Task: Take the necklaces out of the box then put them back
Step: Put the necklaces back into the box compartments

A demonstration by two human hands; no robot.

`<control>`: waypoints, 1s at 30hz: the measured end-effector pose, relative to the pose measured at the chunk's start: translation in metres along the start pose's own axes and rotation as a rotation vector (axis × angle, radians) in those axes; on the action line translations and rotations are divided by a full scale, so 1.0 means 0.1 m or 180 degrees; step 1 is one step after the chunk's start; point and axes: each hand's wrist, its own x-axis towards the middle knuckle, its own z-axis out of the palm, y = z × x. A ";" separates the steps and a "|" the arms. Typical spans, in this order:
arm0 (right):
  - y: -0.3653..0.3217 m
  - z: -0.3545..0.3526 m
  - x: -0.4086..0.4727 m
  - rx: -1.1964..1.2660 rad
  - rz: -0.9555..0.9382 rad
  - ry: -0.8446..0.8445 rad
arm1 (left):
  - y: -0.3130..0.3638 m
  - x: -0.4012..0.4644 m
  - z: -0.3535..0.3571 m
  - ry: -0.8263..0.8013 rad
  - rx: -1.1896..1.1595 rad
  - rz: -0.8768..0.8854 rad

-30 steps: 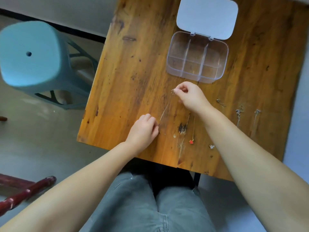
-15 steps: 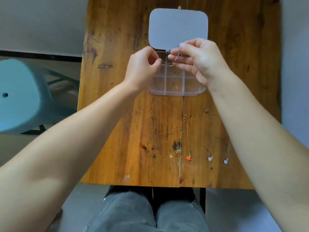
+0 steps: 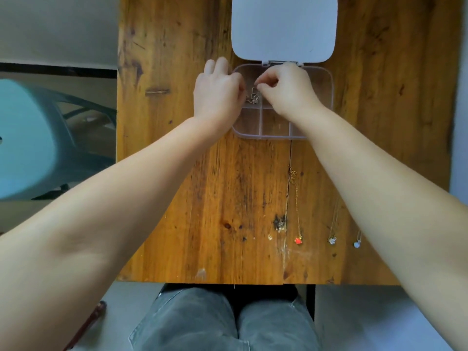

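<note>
Over the far-left compartment of the clear box (image 3: 326, 97), both hands met above a bunched silver necklace (image 3: 253, 98). The left hand (image 3: 217, 95) was curled at the box's left wall, its fingers bent down toward the heap; whether it pinched the chain I could not tell, the fingertips were hidden. The right hand (image 3: 286, 89) was closed to a pinch, thumb & forefinger together just above the heap, apparently on the chain end. The white lid (image 3: 283, 29) lay flat open behind the box.

Relation that mattered: the heap sat directly under & between the two hands, both equally near, so this necklace looked almost stowed. The next ones lay toward the person, on the wooden table (image 3: 177, 173) near its front edge: a gold chain with red pendant (image 3: 298, 240), then a clear-stone pendant (image 3: 331, 240) & a pale blue pendant (image 3: 357, 244) partly under the right forearm. Their long axes ran front-to-back, pendants nearest the person. My judgement: right hand was nearer to all three.

No brand, label or readable writing anywhere.
</note>
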 end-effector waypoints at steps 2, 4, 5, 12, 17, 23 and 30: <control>0.00 -0.08 -0.07 0.0079 -0.0027 0.0066 | 0.02 -0.09 -0.04 0.0082 -0.0151 0.0005; 0.04 -0.21 -0.21 0.0247 -0.0068 0.0198 | 0.10 -0.27 -0.10 0.0231 -0.0421 0.0111; 0.09 -0.27 -0.33 0.0352 -0.0092 0.0201 | 0.17 -0.40 -0.11 0.0267 -0.0582 0.0189; 0.85 -0.06 -1.38 -0.0290 0.0297 -0.0554 | 1.02 -1.75 0.20 -0.1061 -0.1089 0.0742; 1.01 0.24 -1.49 -0.0701 0.0165 -0.0266 | 1.42 -2.18 0.51 -0.1355 -0.0787 0.0621; 0.95 0.37 -1.47 -0.1347 -0.0382 -0.0107 | 1.40 -2.19 0.67 -0.1304 -0.0340 0.1073; 0.92 -0.01 -1.51 0.0546 0.0583 -0.0390 | 1.31 -2.08 0.51 -0.1341 -0.0988 0.0546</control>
